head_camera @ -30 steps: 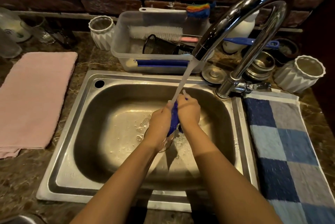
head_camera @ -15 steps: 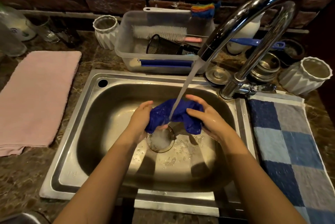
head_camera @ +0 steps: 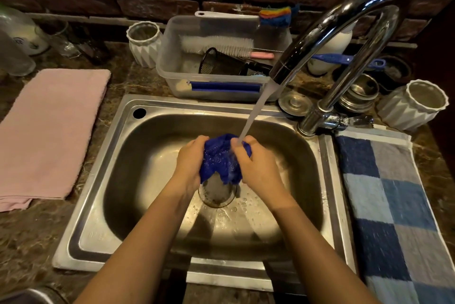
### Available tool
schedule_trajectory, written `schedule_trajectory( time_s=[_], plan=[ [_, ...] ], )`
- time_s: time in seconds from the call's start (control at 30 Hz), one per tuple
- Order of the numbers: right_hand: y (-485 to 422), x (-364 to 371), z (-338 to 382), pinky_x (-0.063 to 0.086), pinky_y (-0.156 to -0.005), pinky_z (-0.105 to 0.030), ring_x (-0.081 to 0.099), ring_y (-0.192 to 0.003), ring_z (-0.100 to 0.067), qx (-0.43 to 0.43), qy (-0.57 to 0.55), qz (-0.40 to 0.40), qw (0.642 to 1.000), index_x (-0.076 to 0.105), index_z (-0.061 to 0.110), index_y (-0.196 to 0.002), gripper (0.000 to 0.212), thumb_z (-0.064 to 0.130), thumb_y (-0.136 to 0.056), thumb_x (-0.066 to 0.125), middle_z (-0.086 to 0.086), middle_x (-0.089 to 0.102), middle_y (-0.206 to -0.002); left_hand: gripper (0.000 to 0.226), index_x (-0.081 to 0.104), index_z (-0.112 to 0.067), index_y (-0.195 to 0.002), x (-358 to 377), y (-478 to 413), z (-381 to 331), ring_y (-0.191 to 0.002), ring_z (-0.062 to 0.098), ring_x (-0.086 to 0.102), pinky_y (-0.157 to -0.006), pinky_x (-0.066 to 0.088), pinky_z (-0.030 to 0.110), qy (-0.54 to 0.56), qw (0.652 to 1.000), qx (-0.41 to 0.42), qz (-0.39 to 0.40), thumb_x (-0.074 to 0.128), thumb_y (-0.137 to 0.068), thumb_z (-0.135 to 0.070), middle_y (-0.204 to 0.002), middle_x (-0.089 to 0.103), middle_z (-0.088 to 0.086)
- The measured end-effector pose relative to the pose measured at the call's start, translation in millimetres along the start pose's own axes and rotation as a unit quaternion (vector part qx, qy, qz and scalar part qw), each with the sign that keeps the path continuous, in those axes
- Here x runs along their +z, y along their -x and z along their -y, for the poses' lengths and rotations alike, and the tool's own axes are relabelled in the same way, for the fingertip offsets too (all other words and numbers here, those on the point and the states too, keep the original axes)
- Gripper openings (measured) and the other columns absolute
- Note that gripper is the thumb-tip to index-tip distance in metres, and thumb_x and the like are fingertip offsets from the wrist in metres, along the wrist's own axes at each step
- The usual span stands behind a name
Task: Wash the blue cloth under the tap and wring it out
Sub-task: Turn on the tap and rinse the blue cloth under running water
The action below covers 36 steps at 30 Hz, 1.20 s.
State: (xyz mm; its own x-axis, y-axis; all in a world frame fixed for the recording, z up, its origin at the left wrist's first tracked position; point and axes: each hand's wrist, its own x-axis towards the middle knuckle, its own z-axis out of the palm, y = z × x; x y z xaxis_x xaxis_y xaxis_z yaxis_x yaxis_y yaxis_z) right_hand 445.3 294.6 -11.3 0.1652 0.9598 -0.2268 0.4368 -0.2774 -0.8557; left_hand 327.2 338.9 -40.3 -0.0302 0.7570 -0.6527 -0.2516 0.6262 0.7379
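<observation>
Head view, blue cloth (head_camera: pixel 219 161) bunched and wet under tap stream, gripped by left hand (head_camera: pixel 190 161) and right hand (head_camera: pixel 256 163)

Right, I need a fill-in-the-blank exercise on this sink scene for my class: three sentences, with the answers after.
The left hand and right hand both grip the ____ cloth under the running tap. In the sink, the cloth hangs right above the ____. Left of the sink lies a ____ towel.
Missing words: blue, drain, pink.
</observation>
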Motion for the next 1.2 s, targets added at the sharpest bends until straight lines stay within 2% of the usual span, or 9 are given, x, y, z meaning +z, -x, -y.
schedule_trajectory(
  time_s=[0.23, 0.33, 0.47, 0.6, 0.77, 0.9, 1.0, 1.13, 1.2],
  plan=[
    [-17.7, 26.2, 14.1, 0.045, -0.059, -0.028, 0.061, -0.071, -0.019, 0.082, 0.024, -0.158, 0.984, 0.056, 0.018, -0.075, 0.039, 0.048, -0.093, 0.038, 0.0, 0.059, -0.07, 0.027, 0.066, -0.019, -0.074, 32.6, 23.6, 20.0, -0.06, 0.014, 0.061, -0.056, 0.048, 0.027, 0.012, 0.999, 0.019, 0.048, 0.053, -0.092, -0.034, -0.057, 0.064, -0.002],
    [-36.9, 19.7, 8.8, 0.043, -0.058, -0.025, 0.057, -0.066, -0.014, 0.13, -0.015, -0.129, 0.983, 0.052, 0.018, -0.07, 0.041, 0.047, -0.094, 0.036, 0.001, 0.056, -0.067, 0.025, 0.059, -0.018, -0.081, 34.8, 22.7, 20.2, -0.07, 0.016, 0.061, -0.062, 0.051, 0.03, -0.007, 0.999, 0.016, 0.045, 0.044, -0.096, -0.03, -0.074, 0.063, 0.005],
    [-53.8, 16.6, -6.7, 0.049, -0.084, -0.04, 0.053, -0.072, -0.018, 0.2, -0.168, -0.032, 0.965, 0.05, 0.02, -0.065, 0.038, 0.043, -0.094, 0.042, -0.002, 0.053, -0.066, 0.026, 0.057, -0.02, -0.078, 34.1, 22.8, 18.4, -0.078, 0.019, 0.06, -0.079, 0.05, 0.035, -0.103, 0.992, 0.062, 0.024, 0.04, -0.097, -0.023, -0.082, 0.062, 0.008],
    [-43.3, 12.3, -14.5, 0.046, -0.085, -0.036, 0.055, -0.088, -0.019, 0.158, -0.199, 0.013, 0.967, 0.053, 0.025, -0.094, 0.027, 0.046, -0.094, 0.036, -0.002, 0.056, -0.087, 0.023, 0.061, -0.018, -0.086, 35.0, 19.5, 12.8, -0.091, 0.028, 0.063, -0.092, 0.051, 0.044, -0.107, 0.99, 0.053, 0.081, 0.042, -0.096, -0.026, -0.087, 0.064, 0.01],
    [-19.0, 15.4, -21.1, 0.035, -0.109, -0.044, 0.042, -0.128, -0.016, 0.064, -0.231, 0.012, 0.971, 0.048, 0.051, -0.123, 0.04, 0.056, -0.092, 0.023, 0.001, 0.041, -0.141, 0.053, 0.056, -0.022, -0.128, 32.2, 20.4, 20.2, -0.11, 0.026, 0.061, -0.09, 0.051, 0.04, 0.079, 0.962, -0.109, 0.236, 0.042, -0.09, -0.056, -0.116, 0.065, 0.011],
    [-32.6, 4.6, -25.0, 0.011, -0.117, -0.05, 0.011, -0.143, -0.017, 0.048, 0.026, -0.036, 0.998, 0.04, 0.041, -0.134, 0.039, 0.041, -0.098, 0.025, 0.005, 0.018, -0.155, 0.051, 0.056, -0.018, -0.128, 31.9, 20.8, 23.5, -0.114, 0.028, 0.06, -0.09, 0.052, 0.041, 0.136, 0.953, -0.13, 0.238, 0.055, -0.083, -0.043, -0.121, 0.064, 0.014],
    [-41.8, 2.9, -34.3, 0.008, -0.117, -0.051, 0.01, -0.143, -0.019, 0.027, 0.172, -0.049, 0.983, 0.033, 0.035, -0.139, 0.042, 0.04, -0.098, 0.023, 0.002, 0.019, -0.155, 0.032, 0.06, -0.017, -0.121, 34.7, 17.9, 21.3, -0.105, 0.025, 0.065, -0.084, 0.055, 0.038, 0.135, 0.966, -0.083, 0.206, 0.057, -0.089, -0.022, -0.108, 0.069, 0.011],
    [-36.7, -8.7, -31.4, 0.025, -0.113, -0.048, 0.031, -0.135, -0.022, 0.102, -0.092, -0.063, 0.988, 0.033, 0.027, -0.14, 0.049, 0.048, -0.095, 0.026, -0.002, 0.036, -0.146, 0.018, 0.065, -0.013, -0.102, 39.4, 13.3, 19.0, -0.096, 0.026, 0.065, -0.092, 0.05, 0.041, 0.177, 0.959, -0.119, 0.187, 0.061, -0.087, -0.02, -0.096, 0.069, 0.011],
    [-30.5, -30.1, -36.7, 0.034, -0.107, -0.045, 0.046, -0.122, -0.02, 0.157, -0.195, -0.107, 0.962, 0.042, 0.025, -0.134, 0.048, 0.05, -0.095, 0.027, -0.001, 0.051, -0.132, 0.021, 0.066, -0.012, -0.097, 36.4, 6.9, 18.8, -0.077, 0.021, 0.065, -0.077, 0.056, 0.037, 0.19, 0.951, -0.155, 0.186, 0.067, -0.082, -0.027, -0.08, 0.067, 0.008]
  ],
)
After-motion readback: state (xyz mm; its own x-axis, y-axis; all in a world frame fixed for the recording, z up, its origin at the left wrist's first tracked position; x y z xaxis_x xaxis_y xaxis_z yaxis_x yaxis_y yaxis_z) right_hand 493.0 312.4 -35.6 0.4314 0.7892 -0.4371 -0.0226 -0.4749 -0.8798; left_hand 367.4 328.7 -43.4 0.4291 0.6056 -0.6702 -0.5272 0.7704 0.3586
